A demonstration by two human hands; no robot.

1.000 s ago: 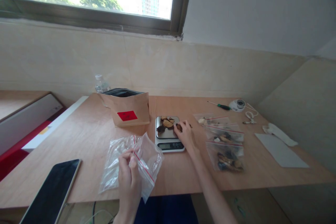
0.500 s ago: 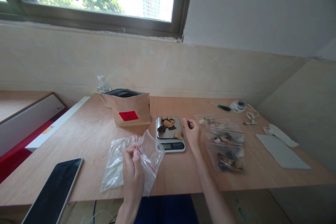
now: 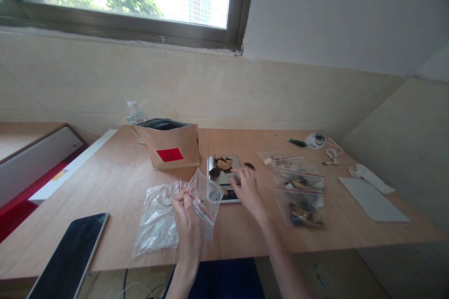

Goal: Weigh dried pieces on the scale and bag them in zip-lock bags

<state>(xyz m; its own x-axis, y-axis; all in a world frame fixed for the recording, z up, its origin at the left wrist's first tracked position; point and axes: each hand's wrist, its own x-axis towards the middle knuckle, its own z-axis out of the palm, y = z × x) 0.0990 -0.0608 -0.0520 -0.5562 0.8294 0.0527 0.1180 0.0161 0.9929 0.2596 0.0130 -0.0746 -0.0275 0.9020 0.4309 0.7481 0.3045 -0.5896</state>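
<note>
My left hand [image 3: 189, 224] pinches a clear zip bag [image 3: 206, 196] with a red seal line; its mouth leans over the left front of the digital scale [image 3: 231, 199]. Over the scale's right front is my right hand [image 3: 247, 190], fingers apart and nothing plainly held. Several brown and dark dried pieces [image 3: 223, 163] lie on the scale's plate. One tan piece [image 3: 225, 192] shows low by the bag's edge; whether it is inside the bag I cannot tell. A single dark piece [image 3: 249, 166] rests on the table just right of the scale.
A brown paper pouch [image 3: 171, 142] stands open behind, a bottle [image 3: 135, 113] beside it. Flat clear bags [image 3: 154, 224] lie left, filled zip bags [image 3: 305, 212] right. A phone [image 3: 72, 252], screwdriver [image 3: 297, 142], white camera [image 3: 315, 140] and white sheet [image 3: 373, 201] are around.
My right hand has let go of a dark piece beside the scale and moved left over the scale's front. The tan piece has left its spot on the plate. The left hand shifted slightly right.
</note>
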